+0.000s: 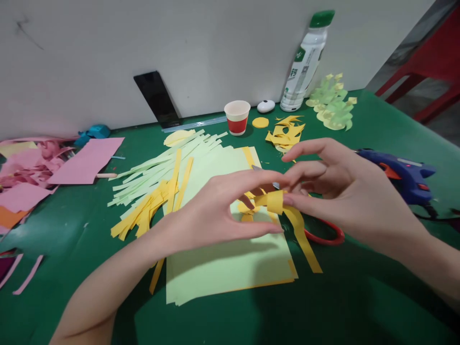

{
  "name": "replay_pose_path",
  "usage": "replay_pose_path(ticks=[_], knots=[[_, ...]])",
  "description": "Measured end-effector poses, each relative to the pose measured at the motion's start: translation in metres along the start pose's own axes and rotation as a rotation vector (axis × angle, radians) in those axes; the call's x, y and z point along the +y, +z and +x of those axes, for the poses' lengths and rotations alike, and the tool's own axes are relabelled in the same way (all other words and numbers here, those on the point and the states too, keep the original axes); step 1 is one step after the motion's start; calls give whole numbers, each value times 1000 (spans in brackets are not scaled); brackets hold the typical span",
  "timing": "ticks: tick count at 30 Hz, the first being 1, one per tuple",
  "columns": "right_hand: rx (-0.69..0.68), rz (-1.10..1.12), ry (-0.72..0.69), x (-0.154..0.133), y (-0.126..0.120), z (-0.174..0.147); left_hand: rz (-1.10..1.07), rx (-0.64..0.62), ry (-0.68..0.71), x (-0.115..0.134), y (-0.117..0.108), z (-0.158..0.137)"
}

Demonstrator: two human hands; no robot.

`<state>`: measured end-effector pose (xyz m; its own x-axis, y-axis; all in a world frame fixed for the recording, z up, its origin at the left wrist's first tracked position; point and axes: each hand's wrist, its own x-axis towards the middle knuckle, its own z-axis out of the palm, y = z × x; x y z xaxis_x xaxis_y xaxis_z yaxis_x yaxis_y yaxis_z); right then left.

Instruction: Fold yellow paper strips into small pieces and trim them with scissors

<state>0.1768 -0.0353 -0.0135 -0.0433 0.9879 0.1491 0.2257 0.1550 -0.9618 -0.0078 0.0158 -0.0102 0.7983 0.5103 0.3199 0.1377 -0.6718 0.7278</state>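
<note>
A yellow paper strip (301,235), folded into a small loop near its top, is pinched between the thumb and fingers of my right hand (336,184). Its long tail hangs down to the right of the paper sheets. My left hand (215,206) curves around the strip's left side, thumb and fingers apart, with its fingertips close to my right fingers. Beneath both hands lies a stack of pale green sheets (223,268) with yellow paper edges showing. Small yellow folded paper pieces (247,217) rest on it. Red-handled scissors (325,233) lie under my right hand, partly hidden.
Yellow strips (143,215) and pale green strips (140,184) lie left of the stack. Behind stand a paper cup (237,125), a bottle (304,69) and a leaning phone (157,98). A blue glue gun (406,175) is at right, pink paper (88,160) at left.
</note>
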Motion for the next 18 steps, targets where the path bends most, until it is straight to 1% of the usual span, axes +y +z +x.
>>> replay_pose_path(ticks=[3,7,11,13,16,18], knots=[[6,-4,18,-2,4,-2,60,34,47,3,5,-2],[15,-23,-10,-5,6,-5,42,103,70,4,5,-1],[8,-64,-75,-5,3,-5,-30,185,-5,4,2,1],[-18,-118,-104,-4,3,-3,-86,216,-49,4,1,1],[-76,-229,-133,-4,3,-2,-175,238,-109,3,1,1],[-90,-277,-149,-5,3,-2,-217,236,-137,4,1,1]])
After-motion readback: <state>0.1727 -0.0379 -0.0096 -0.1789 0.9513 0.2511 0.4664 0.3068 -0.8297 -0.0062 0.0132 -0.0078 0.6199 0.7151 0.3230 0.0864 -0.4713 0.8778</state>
